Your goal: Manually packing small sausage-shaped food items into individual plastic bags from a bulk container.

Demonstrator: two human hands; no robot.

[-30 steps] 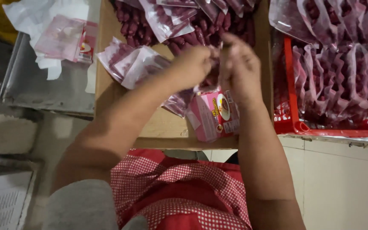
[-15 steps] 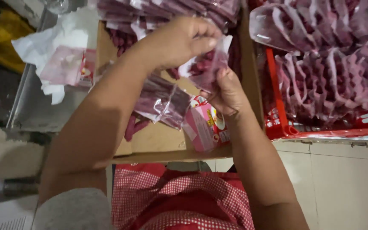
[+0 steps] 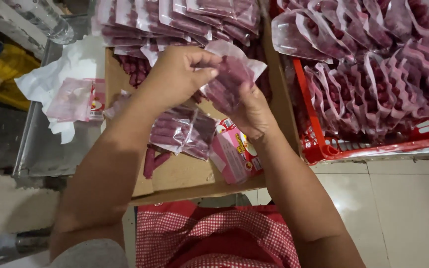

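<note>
Above cardboard tray (image 3: 184,173), clear pouch (image 3: 229,82) of reddish sausages, pinched by left hand (image 3: 177,74), cradled by right hand (image 3: 251,111)

Both bare forearms reach forward from the lower edge of the view and converge toward the middle. The left hand (image 3: 177,74) is raised with its back to the camera, wrist bent slightly inward, thumb and fingers (image 3: 205,75) pinched together toward the right. The right hand (image 3: 251,111) sits just below and to the right of it, nearly touching, palm turned upward and away, its fingers curled closed and mostly hidden from view.
</note>
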